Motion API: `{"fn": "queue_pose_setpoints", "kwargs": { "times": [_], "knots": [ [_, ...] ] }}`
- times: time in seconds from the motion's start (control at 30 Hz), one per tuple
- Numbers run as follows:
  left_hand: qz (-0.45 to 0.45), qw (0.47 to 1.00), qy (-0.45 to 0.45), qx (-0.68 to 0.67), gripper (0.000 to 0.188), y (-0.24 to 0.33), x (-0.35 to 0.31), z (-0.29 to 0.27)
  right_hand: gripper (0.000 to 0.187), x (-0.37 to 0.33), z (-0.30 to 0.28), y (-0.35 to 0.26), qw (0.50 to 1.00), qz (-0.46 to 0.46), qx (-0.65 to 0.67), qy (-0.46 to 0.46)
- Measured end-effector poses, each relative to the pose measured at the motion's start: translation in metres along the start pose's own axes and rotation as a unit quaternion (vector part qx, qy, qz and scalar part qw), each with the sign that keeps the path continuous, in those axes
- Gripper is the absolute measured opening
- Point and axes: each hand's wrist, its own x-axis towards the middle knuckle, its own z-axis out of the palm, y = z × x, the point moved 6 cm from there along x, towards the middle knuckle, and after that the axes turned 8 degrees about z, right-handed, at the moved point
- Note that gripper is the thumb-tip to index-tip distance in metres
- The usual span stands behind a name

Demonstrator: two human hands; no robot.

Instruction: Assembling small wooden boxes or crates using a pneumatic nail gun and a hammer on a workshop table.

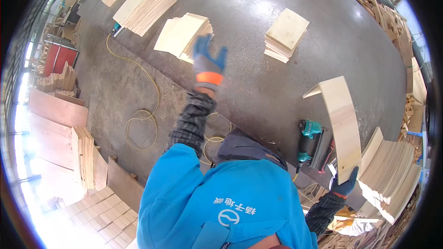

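Note:
My left hand (209,61), in a blue-and-grey glove with an orange cuff, reaches forward over the table. Its fingers are spread and somewhat blurred, just beside a fanned stack of thin wooden panels (177,37). I cannot tell whether it touches them. At the right, my right hand (345,185) grips the near end of a long plywood piece (342,124). A shorter piece meets its far end at an angle, making an L shape. Left of this piece, a teal nail gun (310,133) lies on the table, with a red-handled tool (326,157) alongside.
More panels stand stacked at the far left (145,7) and far middle (286,34). Long boards (390,170) are piled at my right. A yellow air hose (157,97) coils at the left. Scrap wood (378,11) lines the far right edge.

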Motion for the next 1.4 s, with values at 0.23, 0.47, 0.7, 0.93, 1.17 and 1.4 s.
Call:
{"fn": "queue_pose_setpoints", "kwargs": {
  "times": [0.23, 0.47, 0.7, 0.93, 1.17, 1.4],
  "knots": [
    [-0.11, 0.959, -0.151, 0.212, 0.117, -0.177, 0.071, -0.038, 0.052, 0.015, 0.087, 0.094, 0.988, 0.078, 0.132, 0.0],
    [-0.138, 0.923, -0.326, 0.15, 0.123, -0.221, 0.089, -0.014, 0.057, 0.0, 0.164, 0.136, 0.965, 0.174, 0.189, -0.046],
    [-0.128, 0.922, -0.291, 0.222, 0.121, -0.169, 0.106, -0.035, 0.057, -0.016, 0.179, 0.128, 0.989, 0.118, 0.085, -0.024],
    [-0.122, 0.929, -0.285, -0.201, 0.05, -0.152, 0.128, -0.051, 0.06, -0.01, 0.211, 0.123, 0.99, 0.083, 0.037, -0.108],
    [-0.212, 0.776, -0.444, -0.394, 0.052, -0.044, -0.068, 0.053, 0.055, 0.016, 0.245, 0.121, 0.996, 0.052, 0.039, -0.056],
    [-0.271, 0.681, -0.507, -0.454, 0.034, 0.042, -0.247, 0.15, 0.056, 0.05, 0.268, 0.136, 0.99, 0.044, -0.132, -0.014]
  ]
}}
